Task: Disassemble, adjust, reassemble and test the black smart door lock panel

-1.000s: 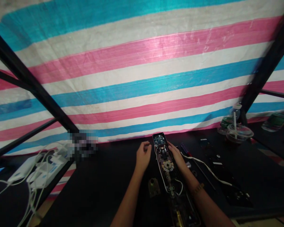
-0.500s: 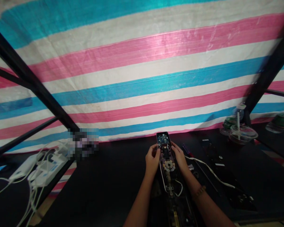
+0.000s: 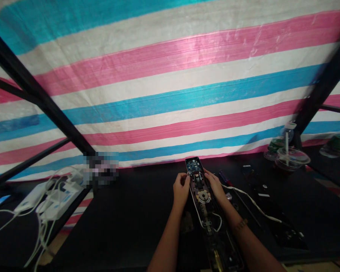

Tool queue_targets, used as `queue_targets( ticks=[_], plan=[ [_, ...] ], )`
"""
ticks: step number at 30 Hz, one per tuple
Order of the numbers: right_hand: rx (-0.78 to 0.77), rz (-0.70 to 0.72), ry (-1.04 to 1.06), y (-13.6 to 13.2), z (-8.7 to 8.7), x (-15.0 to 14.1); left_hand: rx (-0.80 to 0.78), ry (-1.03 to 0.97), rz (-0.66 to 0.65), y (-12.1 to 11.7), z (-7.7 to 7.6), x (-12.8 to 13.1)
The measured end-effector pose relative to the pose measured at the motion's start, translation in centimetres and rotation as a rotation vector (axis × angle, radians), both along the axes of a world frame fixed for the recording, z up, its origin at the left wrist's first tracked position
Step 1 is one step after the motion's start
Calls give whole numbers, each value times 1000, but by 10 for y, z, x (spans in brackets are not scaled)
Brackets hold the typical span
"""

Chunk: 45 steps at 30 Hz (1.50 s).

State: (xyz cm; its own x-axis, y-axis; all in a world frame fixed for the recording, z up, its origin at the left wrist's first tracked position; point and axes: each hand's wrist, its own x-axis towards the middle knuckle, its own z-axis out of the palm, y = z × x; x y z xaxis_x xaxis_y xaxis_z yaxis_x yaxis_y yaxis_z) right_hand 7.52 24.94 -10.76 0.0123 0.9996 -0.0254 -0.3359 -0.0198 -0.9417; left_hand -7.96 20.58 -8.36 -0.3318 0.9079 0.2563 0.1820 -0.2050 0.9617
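A long, narrow, opened electronic door lock panel (image 3: 204, 196) stretches away from me over the black table. Its far end carries a blue-green circuit board (image 3: 194, 166), and a round metal part sits near the middle. A white wire (image 3: 197, 209) runs along its left side and loops lower down. My left hand (image 3: 181, 189) is closed at the panel's upper left edge, thumb and fingers pinching by the wire; the exact contact is too small to make out. At the opposite edge, my right hand (image 3: 215, 185) grips the panel, its fingertips partly hidden.
Right of the panel lie a screwdriver (image 3: 224, 178), a pale cable (image 3: 252, 200) and a dark long panel (image 3: 283, 223). A plastic bowl (image 3: 296, 160) and a bottle stand at the back right. White power strips with cables (image 3: 55, 200) are on the left. A striped tarp hangs behind.
The near end of the lock panel has swung a little to the right, and its far end has shifted slightly left. Both hands stay at its edges.
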Motion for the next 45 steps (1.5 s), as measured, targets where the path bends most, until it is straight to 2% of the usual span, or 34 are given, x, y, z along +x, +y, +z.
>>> queue_targets(
  ticks=[11,22,45],
  plan=[
    [11,35,-44,-2,10,2,-22,78,18,1,-2,-3],
    [4,52,-10,-5,11,1,-39,100,3,-2,4,-1],
    [28,24,-6,-5,9,0,-38,95,-20,0,1,-2]
  ],
)
